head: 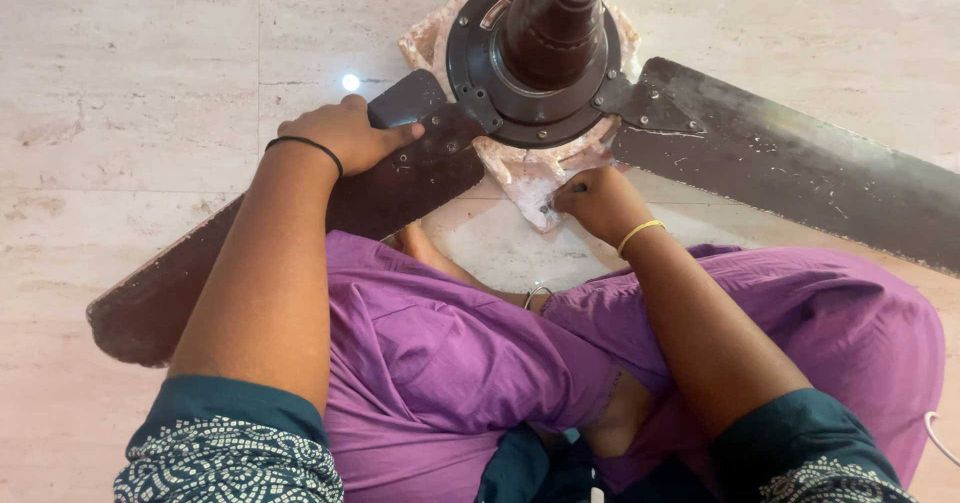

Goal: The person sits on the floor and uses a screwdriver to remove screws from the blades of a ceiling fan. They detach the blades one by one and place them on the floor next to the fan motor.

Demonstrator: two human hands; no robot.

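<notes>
On the marble floor [120, 113], a brown ceiling fan blade [200, 273] runs down to the left. The left hand [345, 135] lies flat on its inner end, fingers together, pressing it. The fan motor hub [535, 58] sits on a pale cloth [530, 178]. Below it, the right hand [598, 203] pinches a small dark tool [562, 195]. Another blade [800, 163] stretches away rightward.
</notes>
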